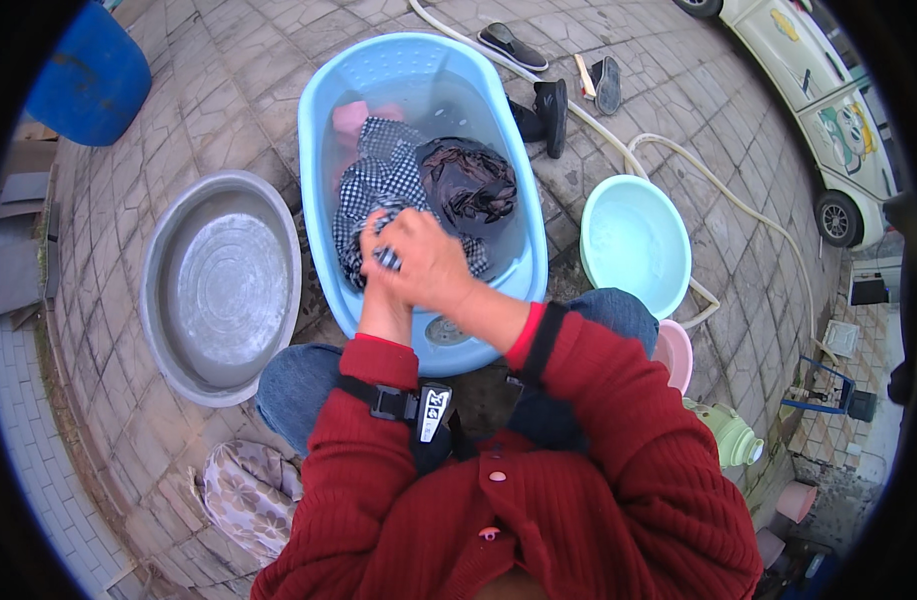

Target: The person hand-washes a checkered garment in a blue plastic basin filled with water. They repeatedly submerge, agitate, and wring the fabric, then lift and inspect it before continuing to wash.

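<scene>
A light-blue plastic baby bathtub (533,217) stands before me, with clothes soaking in cloudy water. Near its close end, my right hand (432,259) and my left hand (376,262) are pressed together around a bunched part of a black-and-white checked garment (387,176). Some of the cloth shows between the fingers, slightly blurred; my right hand partly covers the left. The rest of the garment trails into the water. To its right floats a crumpled dark garment (469,180), and a pink cloth (349,120) lies partly under water at the far left.
A grey metal basin (154,300) stands left of the tub. To the right are a pale turquoise basin (634,240) holding water and a pink basin (676,356). A hose (728,187) crosses the paving near several dark shoes (512,46) and a brush (584,77). A blue barrel (90,82) is at upper left.
</scene>
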The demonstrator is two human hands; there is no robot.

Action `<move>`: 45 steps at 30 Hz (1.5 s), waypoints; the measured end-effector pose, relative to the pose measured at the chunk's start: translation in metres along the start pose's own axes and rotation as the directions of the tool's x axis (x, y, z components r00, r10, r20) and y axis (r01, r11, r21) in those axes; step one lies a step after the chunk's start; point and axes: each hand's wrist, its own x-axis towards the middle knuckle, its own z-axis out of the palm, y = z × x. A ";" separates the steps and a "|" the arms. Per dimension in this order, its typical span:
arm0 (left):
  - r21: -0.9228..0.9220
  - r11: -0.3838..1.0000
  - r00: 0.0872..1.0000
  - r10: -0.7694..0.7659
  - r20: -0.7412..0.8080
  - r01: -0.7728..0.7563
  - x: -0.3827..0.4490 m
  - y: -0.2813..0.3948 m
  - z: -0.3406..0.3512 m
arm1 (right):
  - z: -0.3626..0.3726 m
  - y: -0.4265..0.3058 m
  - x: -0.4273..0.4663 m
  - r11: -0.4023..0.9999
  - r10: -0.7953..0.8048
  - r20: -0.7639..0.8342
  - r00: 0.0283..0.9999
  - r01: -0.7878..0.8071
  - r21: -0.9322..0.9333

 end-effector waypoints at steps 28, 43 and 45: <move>0.300 0.944 0.853 0.266 -0.448 -0.137 0.006 -0.015 0.005 | 0.011 0.028 0.009 0.951 0.308 -0.246 0.919 -0.296 0.085; 0.263 0.962 0.818 0.210 -0.536 -0.075 0.012 -0.010 -0.007 | -0.004 0.027 0.018 0.858 0.502 -0.277 0.820 -0.512 0.040; 0.311 0.948 0.795 0.243 -0.555 -0.072 0.012 -0.006 -0.007 | 0.000 0.025 0.015 0.890 0.457 -0.177 0.872 -0.446 0.099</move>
